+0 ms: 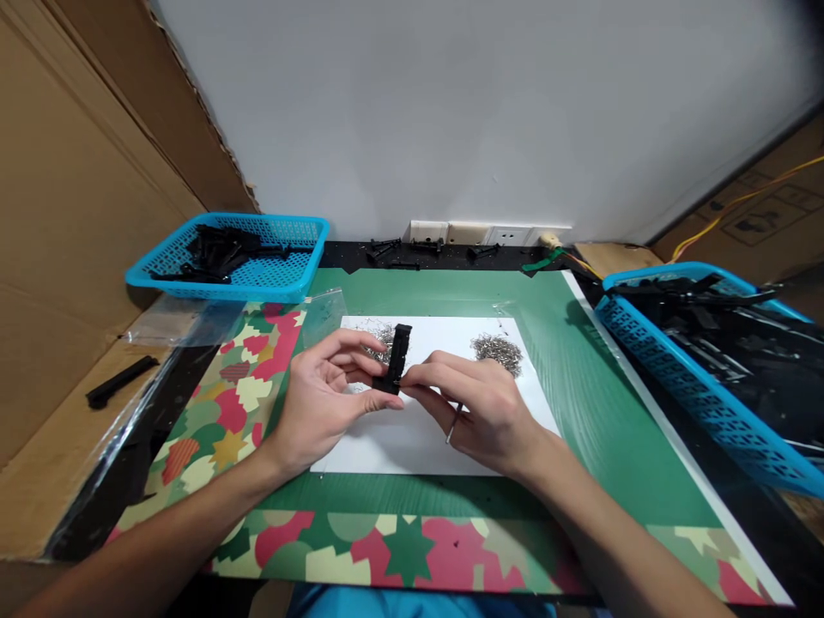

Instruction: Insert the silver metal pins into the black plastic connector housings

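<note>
Between thumb and fingers, my left hand (328,386) grips a black plastic part (397,356), long and narrow, tilted nearly upright above a white sheet of paper (412,442). My right hand (473,399) is closed in a pinch, its fingertips against the lower right side of the part. A thin metal tool (454,423) sticks out below the right fingers, its other end hidden by the hand. Any small piece between the right fingertips is too small to name. Two heaps of small metal pieces lie on the paper, a left heap (379,336) and a right heap (498,352).
A blue basket (315,257) of black parts stands at the back left, and another blue basket (708,382) at the right. Several black parts (384,249) lie along the wall below the sockets (508,235). One black part (122,382) rests on cardboard at left.
</note>
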The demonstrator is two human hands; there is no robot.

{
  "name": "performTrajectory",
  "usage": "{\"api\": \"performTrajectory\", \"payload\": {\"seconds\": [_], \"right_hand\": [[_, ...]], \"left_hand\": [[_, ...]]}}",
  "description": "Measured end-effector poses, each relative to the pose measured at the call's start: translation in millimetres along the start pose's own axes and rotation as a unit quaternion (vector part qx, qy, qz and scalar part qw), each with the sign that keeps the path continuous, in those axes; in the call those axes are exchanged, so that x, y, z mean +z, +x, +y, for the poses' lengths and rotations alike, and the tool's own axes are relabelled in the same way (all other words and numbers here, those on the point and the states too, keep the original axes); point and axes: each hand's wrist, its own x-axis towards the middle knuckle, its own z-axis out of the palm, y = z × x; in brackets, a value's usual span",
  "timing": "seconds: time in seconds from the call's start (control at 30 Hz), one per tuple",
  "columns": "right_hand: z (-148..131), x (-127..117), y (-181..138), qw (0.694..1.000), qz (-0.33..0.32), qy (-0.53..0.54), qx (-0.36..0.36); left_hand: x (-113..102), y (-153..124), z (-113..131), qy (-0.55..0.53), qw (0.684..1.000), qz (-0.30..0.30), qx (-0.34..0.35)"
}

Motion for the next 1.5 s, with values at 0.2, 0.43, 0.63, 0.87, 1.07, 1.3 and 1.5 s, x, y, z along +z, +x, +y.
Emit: {"api": "performTrajectory", "payload": {"seconds": [0.2,0.43,0.63,0.87,1.07,1.3,1.5], "right_hand": [[-1,-1,-1,1.0,-0.009,-0.019,-0.004],[1,-5,-2,0.999,-0.015,-0.039,-0.007],[2,-8,-4,0.997,-0.043,-0.067,-0.026],[3,-9,-2,0.999,-0.03,-0.005,-0.02],[-1,-9,1,0.997,-0.009,0.069,-0.023],[-5,-10,4,0.995,0.005,0.102,-0.012],[-9,-12,9,0.991,0.045,0.125,0.022]], "left_hand": [[-2,0,-1,0.006,1.0,0.0,0.005],[1,-1,4,0.018,0.999,0.017,0.023],[2,-4,4,0.043,0.998,0.02,0.031],[3,-4,2,0.036,0.998,0.015,0.045],[3,-3,2,0.001,0.998,0.013,0.056],[4,-4,2,-0.066,0.998,-0.006,0.021],[1,-1,0,-0.128,0.991,-0.034,-0.013]]}}
